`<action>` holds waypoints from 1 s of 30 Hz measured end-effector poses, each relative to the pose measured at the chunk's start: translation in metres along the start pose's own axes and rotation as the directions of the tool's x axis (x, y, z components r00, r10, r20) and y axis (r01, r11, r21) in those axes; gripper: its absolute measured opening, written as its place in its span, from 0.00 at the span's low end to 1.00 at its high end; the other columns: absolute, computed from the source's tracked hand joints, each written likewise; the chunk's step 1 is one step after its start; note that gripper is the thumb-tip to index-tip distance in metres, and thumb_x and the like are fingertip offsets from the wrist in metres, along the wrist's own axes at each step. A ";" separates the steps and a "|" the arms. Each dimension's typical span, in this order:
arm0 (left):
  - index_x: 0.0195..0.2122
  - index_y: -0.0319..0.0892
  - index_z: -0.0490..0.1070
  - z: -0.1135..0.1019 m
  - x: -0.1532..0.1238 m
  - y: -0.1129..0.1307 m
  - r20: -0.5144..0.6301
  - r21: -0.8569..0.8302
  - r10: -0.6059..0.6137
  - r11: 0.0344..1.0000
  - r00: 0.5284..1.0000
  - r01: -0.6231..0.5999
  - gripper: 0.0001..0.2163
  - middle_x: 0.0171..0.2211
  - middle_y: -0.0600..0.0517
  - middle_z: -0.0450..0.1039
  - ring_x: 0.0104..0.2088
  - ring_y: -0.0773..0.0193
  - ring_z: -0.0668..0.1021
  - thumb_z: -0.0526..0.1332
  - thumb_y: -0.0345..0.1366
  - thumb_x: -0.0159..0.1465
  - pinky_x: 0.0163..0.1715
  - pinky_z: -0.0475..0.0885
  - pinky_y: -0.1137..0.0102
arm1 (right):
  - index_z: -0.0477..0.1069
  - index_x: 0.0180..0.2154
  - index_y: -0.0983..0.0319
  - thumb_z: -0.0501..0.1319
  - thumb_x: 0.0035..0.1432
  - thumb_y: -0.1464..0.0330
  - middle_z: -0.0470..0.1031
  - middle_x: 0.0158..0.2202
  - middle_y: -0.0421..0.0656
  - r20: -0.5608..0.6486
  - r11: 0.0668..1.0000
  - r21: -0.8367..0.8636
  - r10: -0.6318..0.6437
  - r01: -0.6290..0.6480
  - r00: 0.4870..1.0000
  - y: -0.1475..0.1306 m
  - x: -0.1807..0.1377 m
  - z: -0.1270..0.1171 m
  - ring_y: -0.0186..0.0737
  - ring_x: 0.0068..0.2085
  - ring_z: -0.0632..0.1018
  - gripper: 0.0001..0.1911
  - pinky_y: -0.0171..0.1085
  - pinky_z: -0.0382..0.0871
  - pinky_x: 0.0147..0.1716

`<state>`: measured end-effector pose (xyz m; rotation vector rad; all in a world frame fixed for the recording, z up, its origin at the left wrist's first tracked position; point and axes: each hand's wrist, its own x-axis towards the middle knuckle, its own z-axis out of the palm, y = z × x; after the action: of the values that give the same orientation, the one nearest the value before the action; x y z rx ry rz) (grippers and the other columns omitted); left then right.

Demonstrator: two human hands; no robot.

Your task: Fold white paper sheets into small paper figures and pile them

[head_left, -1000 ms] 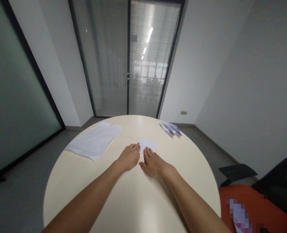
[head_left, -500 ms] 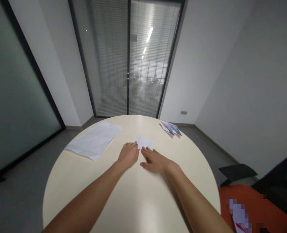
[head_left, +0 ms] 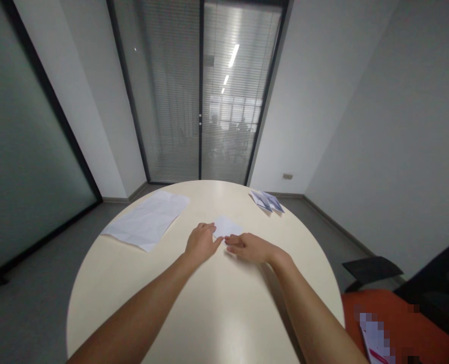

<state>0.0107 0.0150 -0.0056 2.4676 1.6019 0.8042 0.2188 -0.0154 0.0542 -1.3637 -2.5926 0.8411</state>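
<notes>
A small piece of folded white paper point(head_left: 226, 225) lies on the round table between my hands. My left hand point(head_left: 202, 241) rests at its left edge, thumb stretched to the right along the near side and fingers apart. Over the near right part of the paper is my right hand point(head_left: 250, 247), its fingers extended to the left and partly covering it. Neither hand is closed around the paper.
A large creased white sheet point(head_left: 148, 220) lies on the table's left side. Folded printed papers point(head_left: 267, 201) stand near the far right edge of the cream table point(head_left: 217, 313). An orange chair point(head_left: 406, 323) is at the right, with a blurred-out item on its seat.
My right hand has shifted slightly to the right and its fingers have drawn closer together. The left thumb has stretched out to the right, and more of the paper shows.
</notes>
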 end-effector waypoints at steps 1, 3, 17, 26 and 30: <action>0.48 0.42 0.77 0.000 0.000 0.000 0.003 -0.004 -0.007 1.000 1.000 0.007 0.14 0.55 0.44 0.75 0.55 0.49 0.73 0.62 0.43 0.65 0.55 0.68 0.58 | 0.68 0.62 0.62 0.50 0.68 0.52 0.65 0.66 0.48 -0.027 0.999 -0.025 0.042 -0.042 0.999 0.003 0.001 0.000 0.51 0.64 0.68 0.30 0.45 0.59 0.64; 0.48 0.43 0.77 0.001 0.000 0.001 0.007 -0.007 -0.011 1.000 1.000 0.011 0.14 0.55 0.45 0.76 0.54 0.49 0.72 0.62 0.42 0.65 0.55 0.69 0.59 | 0.67 0.62 0.65 0.51 0.68 0.54 0.61 0.68 0.52 -0.086 0.988 -0.088 0.122 -0.129 0.989 0.009 0.003 0.002 0.53 0.67 0.63 0.30 0.47 0.57 0.65; 0.47 0.42 0.76 -0.004 0.000 -0.005 0.032 -0.109 -0.015 0.994 0.999 0.018 0.12 0.48 0.47 0.79 0.49 0.52 0.72 0.63 0.39 0.65 0.50 0.71 0.62 | 0.60 0.66 0.71 0.51 0.68 0.62 0.58 0.68 0.57 0.061 0.964 -0.266 0.039 -0.021 0.997 -0.010 0.004 0.010 0.52 0.71 0.55 0.31 0.49 0.53 0.67; 0.45 0.42 0.76 -0.005 -0.001 -0.004 0.018 -0.106 0.005 0.994 1.000 -0.003 0.10 0.47 0.46 0.79 0.48 0.52 0.72 0.63 0.39 0.65 0.48 0.71 0.63 | 0.65 0.63 0.69 0.56 0.65 0.60 0.57 0.68 0.57 0.087 0.955 -0.298 0.034 -0.006 0.996 -0.022 0.000 0.008 0.57 0.69 0.58 0.30 0.51 0.56 0.66; 0.46 0.42 0.76 -0.006 -0.001 -0.003 0.015 -0.096 0.002 0.995 1.000 0.000 0.11 0.48 0.46 0.78 0.49 0.51 0.72 0.63 0.40 0.65 0.48 0.72 0.63 | 0.65 0.64 0.67 0.55 0.67 0.59 0.60 0.67 0.57 0.027 0.944 -0.330 -0.003 0.012 1.000 -0.022 0.002 0.010 0.58 0.68 0.60 0.29 0.53 0.58 0.64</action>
<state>0.0053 0.0137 -0.0018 2.4024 1.5200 0.8396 0.1980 -0.0279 0.0568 -1.4223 -2.8549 0.4353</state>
